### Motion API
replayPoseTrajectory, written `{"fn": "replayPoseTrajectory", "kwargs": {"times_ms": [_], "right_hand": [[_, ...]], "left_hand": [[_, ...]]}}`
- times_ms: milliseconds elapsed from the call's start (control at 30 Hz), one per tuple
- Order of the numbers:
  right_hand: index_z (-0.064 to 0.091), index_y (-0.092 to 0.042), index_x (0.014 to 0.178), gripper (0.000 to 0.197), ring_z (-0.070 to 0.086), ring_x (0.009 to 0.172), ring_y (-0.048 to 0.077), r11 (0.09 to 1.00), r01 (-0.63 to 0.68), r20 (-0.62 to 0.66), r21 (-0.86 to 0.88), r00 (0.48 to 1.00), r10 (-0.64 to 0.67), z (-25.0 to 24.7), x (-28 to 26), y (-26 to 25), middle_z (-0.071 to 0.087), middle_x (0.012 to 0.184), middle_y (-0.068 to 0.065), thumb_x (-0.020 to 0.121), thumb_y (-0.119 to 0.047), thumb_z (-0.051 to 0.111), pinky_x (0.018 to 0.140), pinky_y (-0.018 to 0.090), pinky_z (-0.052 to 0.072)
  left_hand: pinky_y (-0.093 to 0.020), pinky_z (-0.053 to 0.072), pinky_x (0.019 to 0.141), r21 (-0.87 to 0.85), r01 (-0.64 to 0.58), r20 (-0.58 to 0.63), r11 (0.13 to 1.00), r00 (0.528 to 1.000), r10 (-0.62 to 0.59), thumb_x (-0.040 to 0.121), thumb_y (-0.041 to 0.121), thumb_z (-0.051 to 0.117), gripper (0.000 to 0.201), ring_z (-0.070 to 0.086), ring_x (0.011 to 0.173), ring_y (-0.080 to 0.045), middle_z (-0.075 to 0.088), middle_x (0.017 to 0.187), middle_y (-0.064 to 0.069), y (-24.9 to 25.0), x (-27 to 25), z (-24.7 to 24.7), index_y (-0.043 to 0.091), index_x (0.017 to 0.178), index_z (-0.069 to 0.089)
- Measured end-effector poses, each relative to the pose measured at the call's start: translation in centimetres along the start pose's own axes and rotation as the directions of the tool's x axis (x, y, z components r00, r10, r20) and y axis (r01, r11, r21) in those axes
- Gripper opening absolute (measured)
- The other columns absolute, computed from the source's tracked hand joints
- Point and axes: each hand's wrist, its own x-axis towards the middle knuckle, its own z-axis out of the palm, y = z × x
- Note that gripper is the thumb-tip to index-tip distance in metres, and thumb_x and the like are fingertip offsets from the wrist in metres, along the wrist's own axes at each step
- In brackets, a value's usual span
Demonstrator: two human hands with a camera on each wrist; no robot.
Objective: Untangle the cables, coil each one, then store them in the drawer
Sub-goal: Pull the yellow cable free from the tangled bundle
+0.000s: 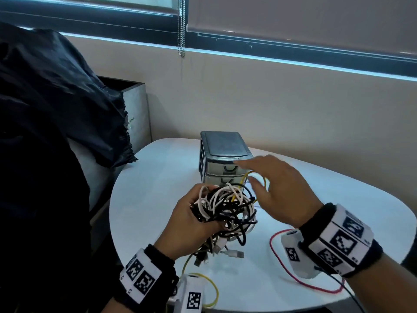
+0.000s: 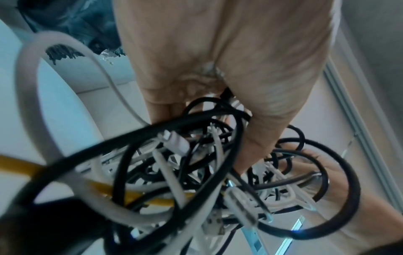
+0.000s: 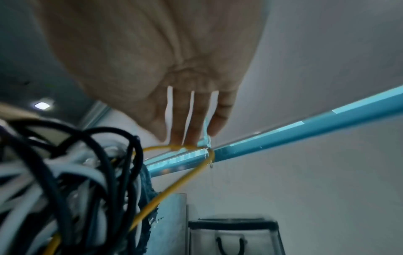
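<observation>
Left hand holds the cable tangle above the surface.

The left hand [image 1: 191, 219] has its grip curled round the tangle of cables [image 1: 228, 211], raised over the white surface [image 1: 146, 199]. At the tangle's 2 o'clock, the right hand [image 1: 279, 188] has a slack grip, fingers straight, touching a yellow cable [image 3: 174, 186] loop. The small drawer unit [image 1: 223, 154] stands at 12 o'clock, drawers closed.

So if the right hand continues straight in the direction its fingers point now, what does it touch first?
Probably the small drawer unit. The right hand is open, its fingers aimed at the unit's upper front, with a loop of the yellow cable at the fingertips. Depth is unclear, so the hand may pass just above it.
</observation>
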Motion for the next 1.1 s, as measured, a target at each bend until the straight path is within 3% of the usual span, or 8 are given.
{"fn": "replayPoseTrajectory", "kwargs": {"times_ms": [167,367,500,633,767,900,1000,1100], "right_hand": [[0.07,-0.027,0.072,0.024,0.057,0.067,0.02,0.901,0.254,0.272,-0.353,0.949,-0.161,-1.0,0.8,0.3,0.061,0.067,-0.01,0.087,-0.033,0.053,0.061,0.031,0.04],[0.065,-0.025,0.066,0.033,0.053,0.064,0.021,0.822,0.41,0.351,-0.396,0.894,-0.277,-0.6,0.3,0.7,0.055,0.064,-0.008,0.091,-0.035,0.045,0.055,0.03,0.037],[0.061,-0.019,0.066,0.02,0.056,0.06,0.028,0.9,0.063,0.067,-0.431,0.997,-0.037,-1.3,0.2,1.8,0.058,0.06,-0.001,0.082,-0.016,0.072,0.05,0.031,0.041],[0.067,-0.018,0.082,0.011,0.061,0.077,0.032,0.868,-0.388,-0.153,-0.311,0.922,0.357,-2.0,0.4,3.8,0.067,0.078,0.001,0.09,-0.025,0.062,0.061,0.031,0.04],[0.064,-0.014,0.118,0.049,0.064,0.1,0.034,0.894,-0.071,0.115,-0.443,0.984,0.135,-0.2,-1.4,3.3,0.068,0.112,0.009,0.071,-0.005,0.073,0.079,0.046,0.054],[0.069,-0.028,0.083,0.008,0.066,0.076,0.021,0.859,0.287,0.35,-0.425,0.927,-0.136,0.4,-1.4,2.1,0.069,0.078,-0.008,0.083,-0.024,0.062,0.086,0.042,0.05],[0.056,-0.024,0.059,0.025,0.053,0.047,0.026,0.831,0.235,0.361,-0.505,0.932,-0.045,-0.2,-0.3,1.5,0.055,0.05,-0.003,0.08,-0.017,0.067,0.062,0.031,0.039],[0.062,-0.019,0.065,0.019,0.057,0.051,0.032,0.866,-0.031,0.194,-0.499,0.97,0.147,-1.8,0.8,1.6,0.062,0.056,0.004,0.083,-0.014,0.068,0.053,0.031,0.037]], "left_hand": [[-0.02,0.054,0.076,0.037,0.02,0.009,0.999,1.0,-0.021,0.066,-0.016,0.081,0.059,0.071,0.093,-0.009,0.074,0.1,0.008,-0.3,-0.2,0.0,0.018,0.111,0.063],[-0.02,0.054,0.074,0.076,0.069,0.042,0.995,0.996,-0.073,0.066,-0.017,0.079,0.059,0.071,0.092,-0.01,0.073,0.1,0.006,-1.1,-0.6,0.1,0.016,0.112,0.063],[-0.018,0.052,0.073,0.064,0.098,0.063,0.993,0.993,-0.102,0.069,-0.018,0.076,0.056,0.07,0.089,-0.007,0.073,0.098,0.007,-1.0,-0.5,0.0,0.017,0.11,0.062],[-0.022,0.053,0.077,0.08,0.099,0.098,0.992,0.989,-0.106,0.07,-0.017,0.075,0.056,0.069,0.092,-0.01,0.074,0.1,0.006,-0.3,0.2,-0.1,0.019,0.111,0.064],[-0.021,0.053,0.076,0.138,0.07,0.104,0.988,0.991,-0.085,0.065,-0.019,0.073,0.06,0.069,0.094,-0.012,0.073,0.102,0.003,0.1,0.7,0.0,0.019,0.111,0.065],[-0.023,0.055,0.072,0.146,0.091,0.099,0.985,0.989,-0.106,0.063,-0.023,0.07,0.061,0.069,0.091,-0.011,0.073,0.099,0.003,0.1,0.7,-0.2,0.016,0.11,0.065],[-0.026,0.057,0.076,0.148,0.093,0.097,0.985,0.989,-0.108,0.066,-0.021,0.071,0.06,0.07,0.093,-0.012,0.073,0.1,0.003,0.3,0.6,-0.2,0.019,0.11,0.065],[-0.029,0.058,0.078,0.162,0.094,0.124,0.982,0.986,-0.115,0.069,-0.017,0.071,0.057,0.07,0.09,-0.013,0.073,0.098,0.003,1.1,0.7,-0.5,0.023,0.108,0.065]]}}
